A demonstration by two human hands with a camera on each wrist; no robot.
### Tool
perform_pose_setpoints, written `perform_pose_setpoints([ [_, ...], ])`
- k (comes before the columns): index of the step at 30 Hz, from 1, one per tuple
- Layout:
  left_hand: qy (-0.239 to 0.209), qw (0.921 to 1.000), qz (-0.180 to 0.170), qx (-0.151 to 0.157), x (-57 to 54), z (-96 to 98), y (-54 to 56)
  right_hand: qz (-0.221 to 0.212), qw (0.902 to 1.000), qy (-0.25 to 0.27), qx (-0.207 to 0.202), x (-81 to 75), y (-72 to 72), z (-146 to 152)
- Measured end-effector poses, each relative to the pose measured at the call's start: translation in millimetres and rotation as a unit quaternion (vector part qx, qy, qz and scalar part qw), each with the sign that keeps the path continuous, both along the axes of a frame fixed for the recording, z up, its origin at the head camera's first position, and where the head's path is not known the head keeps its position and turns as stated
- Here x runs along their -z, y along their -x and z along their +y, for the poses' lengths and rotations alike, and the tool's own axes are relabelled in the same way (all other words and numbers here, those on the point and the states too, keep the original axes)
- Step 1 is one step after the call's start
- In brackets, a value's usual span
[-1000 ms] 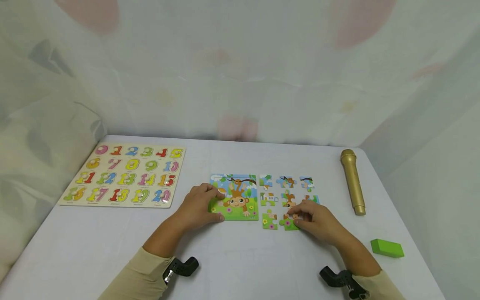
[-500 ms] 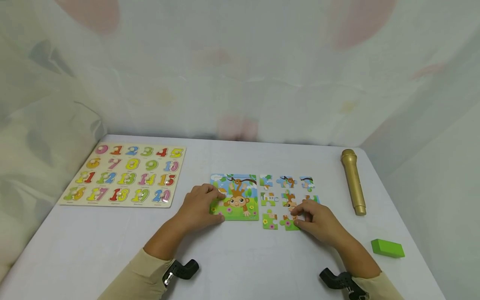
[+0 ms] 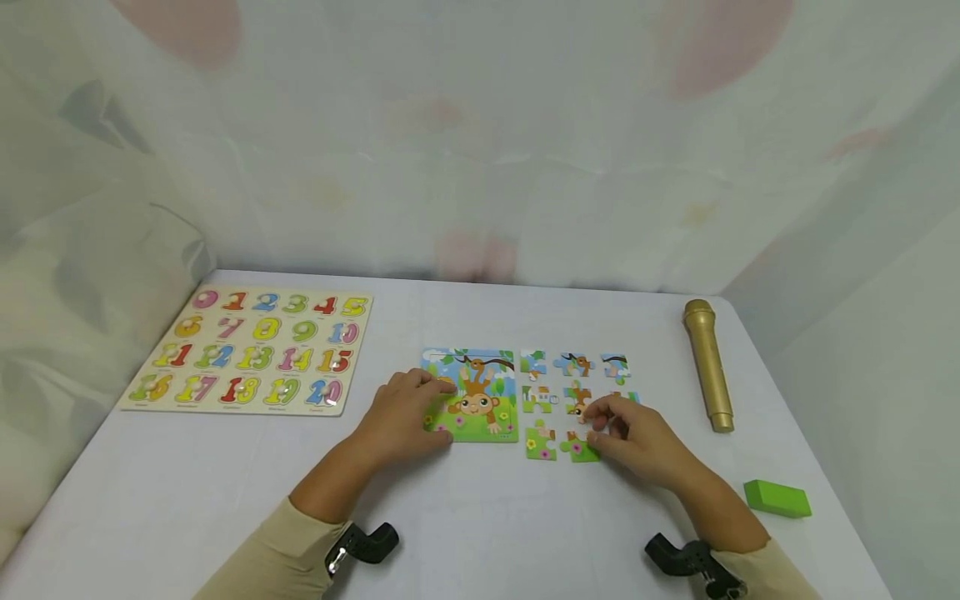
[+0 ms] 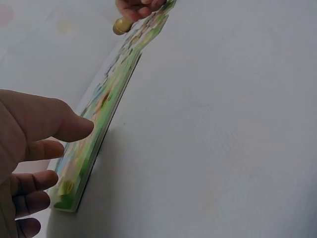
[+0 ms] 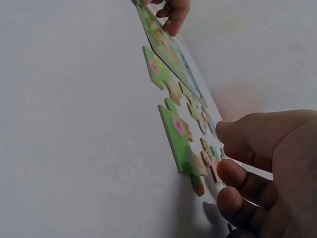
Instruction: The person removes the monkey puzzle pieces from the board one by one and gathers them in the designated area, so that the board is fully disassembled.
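Note:
My left hand (image 3: 401, 417) lies at the left edge of a monkey picture board (image 3: 480, 427), thumb and fingers spread apart over its border. The left wrist view shows the thumb (image 4: 74, 126) above the board's surface, with nothing pinched. To the board's right, loose jigsaw pieces are laid out in rows. Over the lower right of these hovers my right hand (image 3: 645, 437), its fingers loosely bent and holding nothing. Beside its fingertips is a green piece with a pink flower (image 5: 173, 134). The hand hides part of the right column of pieces.
A number puzzle board (image 3: 247, 354) lies at the back left. At the right side of the white table (image 3: 480, 525) are a golden microphone-shaped stick (image 3: 707, 367) and a green block (image 3: 777, 498). A fabric wall (image 3: 480, 167) rises behind the table.
The right fingertips have drawn back slightly to the right, baring a bit more of the middle pieces. The left hand stays at the board's edge.

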State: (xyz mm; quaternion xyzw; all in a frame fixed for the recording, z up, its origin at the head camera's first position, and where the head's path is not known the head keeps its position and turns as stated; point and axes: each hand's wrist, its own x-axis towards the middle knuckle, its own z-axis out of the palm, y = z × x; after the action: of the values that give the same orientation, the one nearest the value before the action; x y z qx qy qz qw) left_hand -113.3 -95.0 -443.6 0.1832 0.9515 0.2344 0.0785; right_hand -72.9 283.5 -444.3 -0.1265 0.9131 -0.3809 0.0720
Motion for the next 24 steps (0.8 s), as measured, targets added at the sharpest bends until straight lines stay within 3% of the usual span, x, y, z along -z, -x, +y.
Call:
perform_pose_setpoints([
  [10, -0.032, 0.9985, 0.002, 0.044, -2.4, 12.6, 1.1, -0.014, 0.9977, 0.044, -0.049, -5.6, 16.2, -14],
  [17, -0.035, 0.9982, 0.006, 0.048, 0.9, 18.6, 3.7, -0.032, 0.9934, 0.073, -0.083, -13.0, 32.2, -38],
  [24, -0.026, 0.9983, 0.017, 0.05, 7.9, 23.8, 5.6, -0.037, 0.9909, 0.056, -0.117, -17.7, 48.2, -62],
])
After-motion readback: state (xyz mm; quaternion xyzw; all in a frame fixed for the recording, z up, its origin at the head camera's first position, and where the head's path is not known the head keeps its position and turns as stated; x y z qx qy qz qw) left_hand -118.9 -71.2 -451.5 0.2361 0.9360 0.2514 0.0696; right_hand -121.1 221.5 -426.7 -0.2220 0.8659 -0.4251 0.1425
